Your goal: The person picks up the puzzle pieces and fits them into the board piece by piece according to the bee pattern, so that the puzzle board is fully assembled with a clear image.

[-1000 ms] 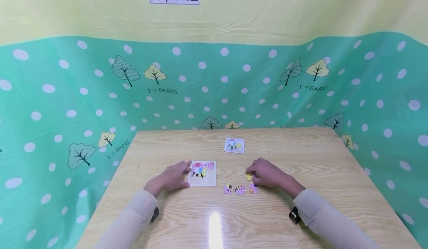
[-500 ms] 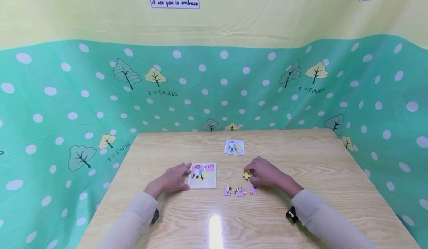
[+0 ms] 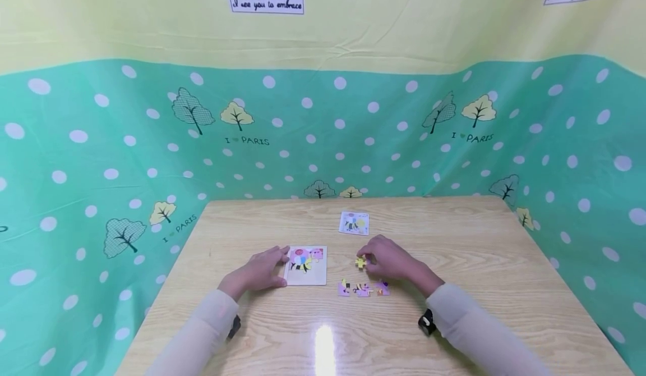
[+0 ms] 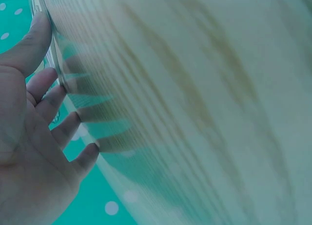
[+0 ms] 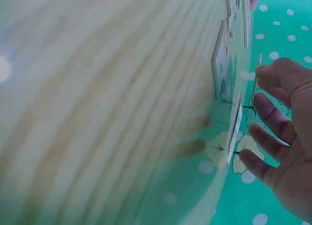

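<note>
A square puzzle board lies left of centre in the head view, with joined pieces of a bee picture in its upper part. At its left edge rests my left hand, thumb by the near corner and forefinger by the far one. In the left wrist view the other fingers are spread, their tips on the tabletop. My right hand pinches a yellow jigsaw piece between thumb and forefinger, right of the board. The right wrist view shows that piece edge-on, the remaining fingers loosely extended.
Three loose jigsaw pieces lie in a row in front of the right hand: a left one, a middle one and a right one. A bee picture card lies farther back on the wooden table. Polka-dot cloth hangs behind.
My right hand has moved left with the yellow jigsaw piece, nearer the board, uncovering more of the right-hand loose piece. The left hand stays at the board's edge.
</note>
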Available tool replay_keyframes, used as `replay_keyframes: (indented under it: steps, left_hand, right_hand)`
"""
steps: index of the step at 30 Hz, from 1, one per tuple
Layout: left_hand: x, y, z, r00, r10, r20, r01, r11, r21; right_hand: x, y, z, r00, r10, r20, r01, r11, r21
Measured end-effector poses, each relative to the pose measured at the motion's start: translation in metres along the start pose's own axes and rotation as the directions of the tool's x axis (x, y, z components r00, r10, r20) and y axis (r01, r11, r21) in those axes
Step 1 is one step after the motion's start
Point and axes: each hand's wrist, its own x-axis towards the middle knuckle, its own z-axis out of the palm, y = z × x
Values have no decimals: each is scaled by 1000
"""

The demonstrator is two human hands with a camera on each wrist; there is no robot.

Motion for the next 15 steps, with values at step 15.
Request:
replay_keyframes:
  steps: [15]
  left_hand:
    - [1,1,0,1000,7,-8,-7,1000,10]
  right_hand:
    - [26,-22,4,1000,-4,19,3,999,41]
